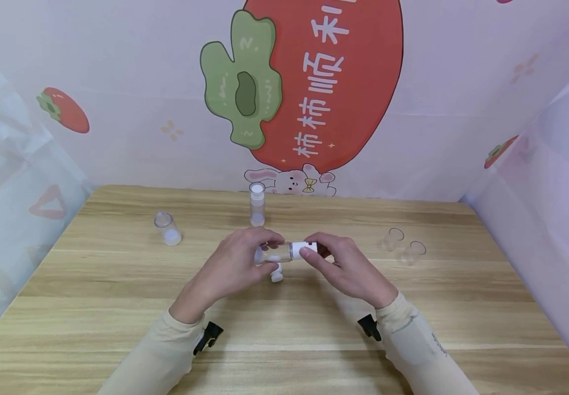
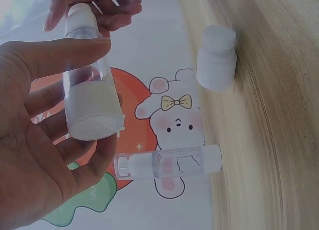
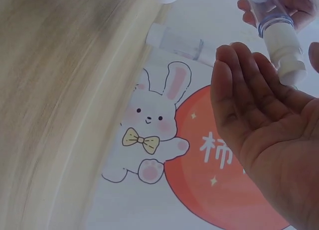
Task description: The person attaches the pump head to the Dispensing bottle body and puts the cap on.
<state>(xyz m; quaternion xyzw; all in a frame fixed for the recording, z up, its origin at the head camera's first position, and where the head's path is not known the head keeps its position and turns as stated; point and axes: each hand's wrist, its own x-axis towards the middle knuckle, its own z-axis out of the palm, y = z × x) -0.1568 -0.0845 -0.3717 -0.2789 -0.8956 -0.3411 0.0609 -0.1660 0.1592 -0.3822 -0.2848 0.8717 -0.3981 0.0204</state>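
My left hand [image 1: 237,252] grips a clear bottle [image 2: 82,73] with a white base, its thumb across one side and its fingers round the other. In the head view the bottle lies nearly level, its white pump top [image 1: 300,250] facing right. My right hand [image 1: 343,266] is at that pump top, thumb on the near side and fingers on the far side. Seen from the right wrist, its fingers [image 3: 239,83] are extended and only loosely bent beside the pump. A small white bottle [image 2: 217,65] with a white cap stands on the table, partly hidden behind the held bottle in the head view.
Near the back edge stands a clear pump bottle [image 1: 257,208] with a white top. Another clear container [image 1: 168,229] with a white bottom stands at the left. Two clear round caps [image 1: 415,250] are at the right. A printed cloth [image 1: 166,153] rises behind the wooden table [image 1: 117,307].
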